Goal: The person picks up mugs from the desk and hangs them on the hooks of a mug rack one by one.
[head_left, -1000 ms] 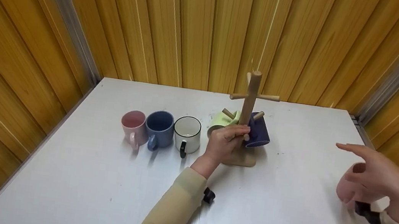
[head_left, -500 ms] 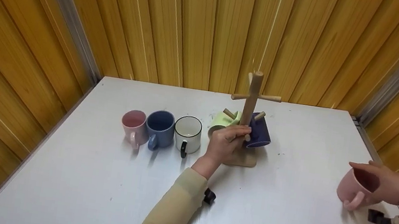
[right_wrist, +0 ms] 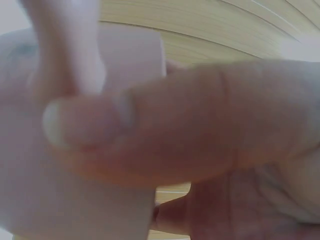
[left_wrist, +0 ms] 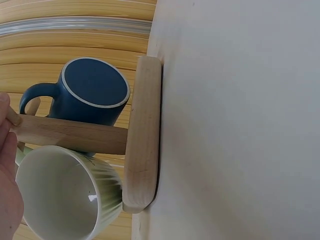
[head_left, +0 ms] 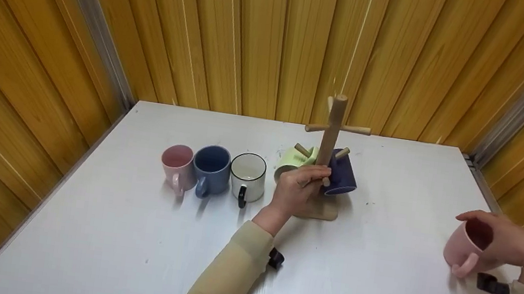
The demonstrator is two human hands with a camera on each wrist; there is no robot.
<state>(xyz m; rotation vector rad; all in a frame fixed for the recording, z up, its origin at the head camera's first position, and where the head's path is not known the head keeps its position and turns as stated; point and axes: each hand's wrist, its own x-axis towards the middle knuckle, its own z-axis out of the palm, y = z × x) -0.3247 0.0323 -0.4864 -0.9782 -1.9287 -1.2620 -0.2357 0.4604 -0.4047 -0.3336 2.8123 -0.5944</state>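
My left hand (head_left: 294, 189) grips the upright post of a wooden mug tree (head_left: 331, 141) low down, near a lower peg. A light green mug (head_left: 289, 159) hangs on its left side and a dark blue mug (head_left: 343, 175) on its right, both tilted; the left wrist view shows the green mug's open mouth (left_wrist: 60, 195) and the blue mug's base (left_wrist: 95, 82). At the far right, my right hand (head_left: 512, 243) holds a pink mug (head_left: 456, 246) round its side, handle toward me. In the right wrist view the thumb (right_wrist: 150, 120) presses the mug beside its handle.
Left of the tree, a second pink mug (head_left: 180, 174), a blue mug (head_left: 212, 176) and a white mug (head_left: 252, 186) with black rim and handle stand upright in a row on the white table (head_left: 127, 250). Wood-look panels (head_left: 256, 40) enclose the back and sides.
My right hand has come down from above the right-hand pink mug and closed round its side. The left hand stays on the mug tree's post.
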